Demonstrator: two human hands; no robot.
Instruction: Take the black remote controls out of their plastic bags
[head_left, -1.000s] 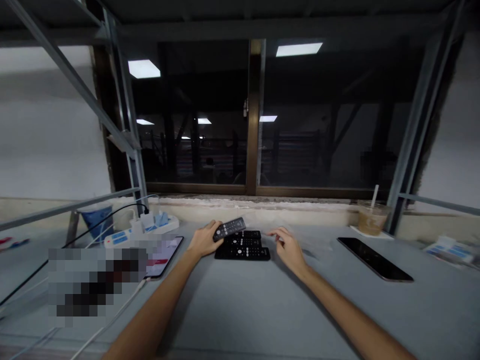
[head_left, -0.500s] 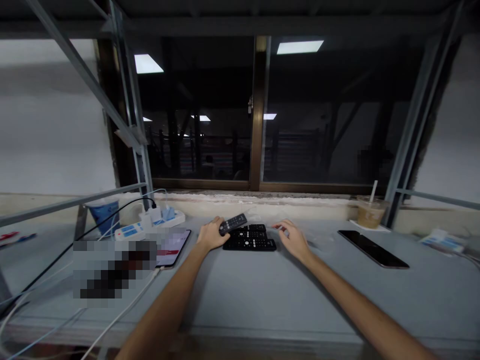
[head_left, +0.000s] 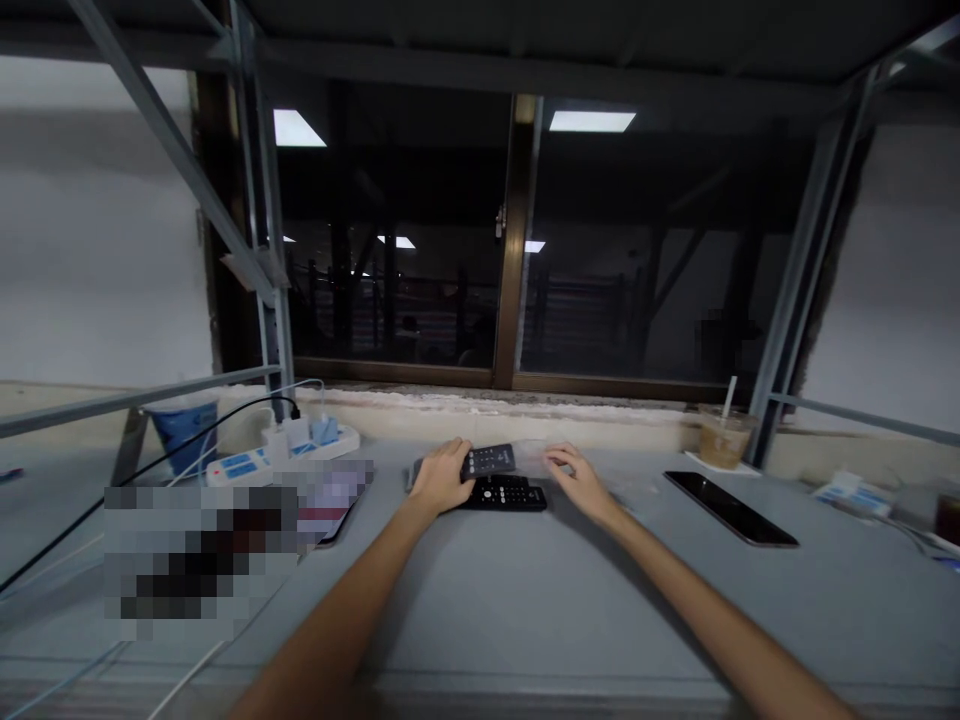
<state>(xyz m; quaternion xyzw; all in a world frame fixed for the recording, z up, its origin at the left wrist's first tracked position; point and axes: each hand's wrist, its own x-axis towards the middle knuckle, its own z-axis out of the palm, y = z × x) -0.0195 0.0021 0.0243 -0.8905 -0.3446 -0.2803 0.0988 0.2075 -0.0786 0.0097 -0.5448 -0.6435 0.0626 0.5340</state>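
At the far edge of the desk [head_left: 510,600], just below the window sill, lies a pile of remote controls [head_left: 514,496], black and flat. The top remote control [head_left: 491,460] hangs a little above them, tilted. By my judgement I am partway through taking that one off the pile. The next move calls for a firm hold on its left end and a level carry, so it does not knock the ones beneath. My left hand [head_left: 439,480] is closed around that left end, thumb on top, fingers hidden under it. My right hand [head_left: 581,482] is loosely spread and holds nothing. Its fingertips are down just right of the pile, beside something clear I cannot make out.
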